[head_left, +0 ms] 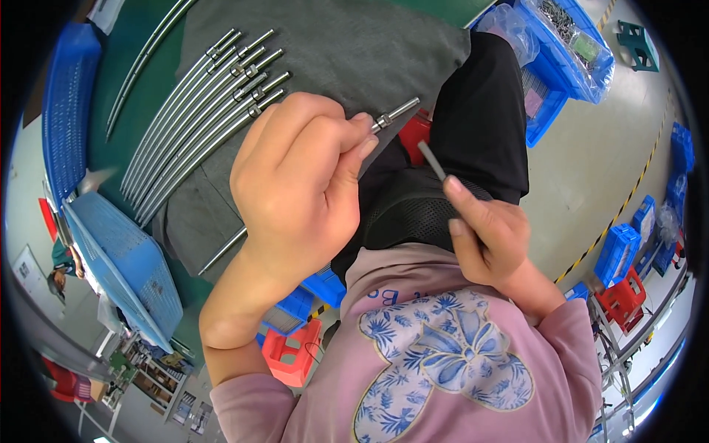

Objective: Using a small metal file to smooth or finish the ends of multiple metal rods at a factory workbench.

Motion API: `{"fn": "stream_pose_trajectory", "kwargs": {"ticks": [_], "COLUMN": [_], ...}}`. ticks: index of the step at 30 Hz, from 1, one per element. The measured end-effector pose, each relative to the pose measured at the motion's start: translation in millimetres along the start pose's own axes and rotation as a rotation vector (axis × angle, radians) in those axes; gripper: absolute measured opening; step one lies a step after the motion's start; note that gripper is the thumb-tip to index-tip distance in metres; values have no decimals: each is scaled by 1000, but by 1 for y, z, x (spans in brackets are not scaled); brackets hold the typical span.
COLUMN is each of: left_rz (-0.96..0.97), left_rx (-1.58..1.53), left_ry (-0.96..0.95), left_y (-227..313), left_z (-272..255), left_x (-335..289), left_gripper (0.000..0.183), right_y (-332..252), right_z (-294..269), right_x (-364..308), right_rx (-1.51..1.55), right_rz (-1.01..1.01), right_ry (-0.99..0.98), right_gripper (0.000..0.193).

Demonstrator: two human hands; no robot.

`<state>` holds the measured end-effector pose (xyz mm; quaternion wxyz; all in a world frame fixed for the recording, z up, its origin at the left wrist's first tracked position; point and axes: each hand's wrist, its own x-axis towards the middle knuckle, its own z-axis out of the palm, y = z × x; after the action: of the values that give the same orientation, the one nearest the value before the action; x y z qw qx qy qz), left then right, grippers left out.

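Note:
Pinched between the thumb and forefinger of my left hand (299,173) is a long thin metal rod (402,110). Its collared tip sticks out to the right, while its far length shows again past my wrist, at the lower left. My right hand (493,235) is closed on a short grey stick (432,160), held apart from the rod and pointing up toward it. What the stick is made of, I cannot tell. Several similar metal rods (193,118) with collars lie side by side on a dark grey cloth (332,55), beyond my left hand.
More rods (145,59) lie on the green surface (122,159) at the far left. A blue basket (125,266) stands left of the cloth. At the upper right, a blue bin (569,44) holds small metal parts. Red stools (295,354) stand on the floor on both sides.

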<state>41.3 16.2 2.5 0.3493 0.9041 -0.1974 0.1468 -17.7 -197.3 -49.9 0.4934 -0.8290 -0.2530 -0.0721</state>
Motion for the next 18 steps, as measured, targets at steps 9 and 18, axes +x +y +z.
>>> {"fn": "stream_pose_trajectory", "kwargs": {"ticks": [9, 18], "left_rz": [-3, -3], "left_rx": [-7, -15], "left_ry": [-4, -12], "left_y": [-2, -1], "left_z": [0, 0], "left_x": [0, -1], "left_gripper": [17, 17], "right_y": [-4, -1], "right_z": [7, 14], "right_x": [13, 25], "right_rx": [-6, -24], "right_rz": [-43, -104], "right_ry": [97, 117], "right_gripper": [59, 62]}}
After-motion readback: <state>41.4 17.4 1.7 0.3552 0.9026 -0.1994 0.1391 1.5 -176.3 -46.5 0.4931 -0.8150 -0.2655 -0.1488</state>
